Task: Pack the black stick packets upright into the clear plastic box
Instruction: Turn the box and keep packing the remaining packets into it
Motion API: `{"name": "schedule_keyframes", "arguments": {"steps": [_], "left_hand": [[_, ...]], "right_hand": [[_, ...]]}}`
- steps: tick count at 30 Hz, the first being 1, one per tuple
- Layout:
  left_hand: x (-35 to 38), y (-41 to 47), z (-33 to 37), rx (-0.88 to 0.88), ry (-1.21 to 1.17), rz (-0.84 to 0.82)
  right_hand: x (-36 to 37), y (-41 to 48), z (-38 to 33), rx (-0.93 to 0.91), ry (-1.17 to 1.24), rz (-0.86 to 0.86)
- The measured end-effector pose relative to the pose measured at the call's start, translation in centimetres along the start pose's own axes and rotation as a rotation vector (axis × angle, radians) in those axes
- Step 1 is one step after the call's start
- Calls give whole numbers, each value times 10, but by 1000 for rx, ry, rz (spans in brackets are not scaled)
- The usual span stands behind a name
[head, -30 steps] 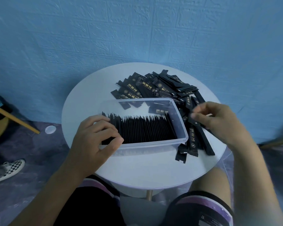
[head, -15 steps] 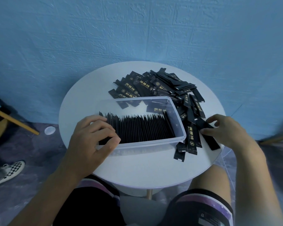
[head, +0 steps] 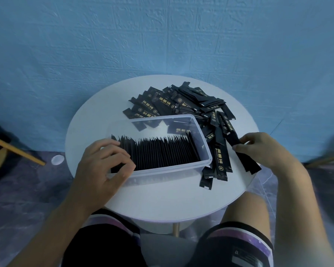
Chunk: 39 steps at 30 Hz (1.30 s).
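Black packet (head: 249,163) pinched by right hand (head: 263,149); left hand (head: 102,164) grips the packed row (head: 162,153).

Gold print on black stick packets (head: 178,105). Colourless clear plastic box (head: 172,170). Plain round white table (head: 162,201). Embossed brick pattern on blue wall (head: 162,35). Purple-white striped hems on black shorts (head: 108,245). Mottled grey-purple floor (head: 23,199).

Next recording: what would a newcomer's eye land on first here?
A dense row of upright packets stands in the clear plastic box on the white round table, its left end held by the left hand. Behind and right of the box sprawls a heap of loose black packets, where the right hand pinches one packet.
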<state>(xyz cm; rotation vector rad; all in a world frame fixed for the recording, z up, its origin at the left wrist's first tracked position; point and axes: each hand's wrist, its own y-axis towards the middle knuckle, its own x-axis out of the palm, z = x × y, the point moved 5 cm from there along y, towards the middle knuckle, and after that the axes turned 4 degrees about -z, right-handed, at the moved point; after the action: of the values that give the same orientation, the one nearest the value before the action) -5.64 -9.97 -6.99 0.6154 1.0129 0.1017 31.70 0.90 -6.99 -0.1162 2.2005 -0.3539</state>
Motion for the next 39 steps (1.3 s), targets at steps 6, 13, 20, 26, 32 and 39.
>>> {"name": "schedule_keyframes", "arguments": {"steps": [6, 13, 20, 26, 32, 39], "left_hand": [[-2, 1, 3, 8, 16, 3], [-2, 1, 4, 7, 14, 3], [-1, 1, 4, -22, 3, 6], [0, 1, 2, -15, 6, 20], [-1, 2, 4, -17, 6, 22], [0, 1, 2, -3, -7, 34]], "right_hand": [[-7, -7, -10, -91, 116, 16], [-4, -8, -16, -129, 140, 13], [-12, -12, -29, -214, 217, 64], [-11, -34, -77, -404, 361, 84], [41, -56, -147, -570, 258, -19], [102, -56, -188, -532, 3, -30]]}}
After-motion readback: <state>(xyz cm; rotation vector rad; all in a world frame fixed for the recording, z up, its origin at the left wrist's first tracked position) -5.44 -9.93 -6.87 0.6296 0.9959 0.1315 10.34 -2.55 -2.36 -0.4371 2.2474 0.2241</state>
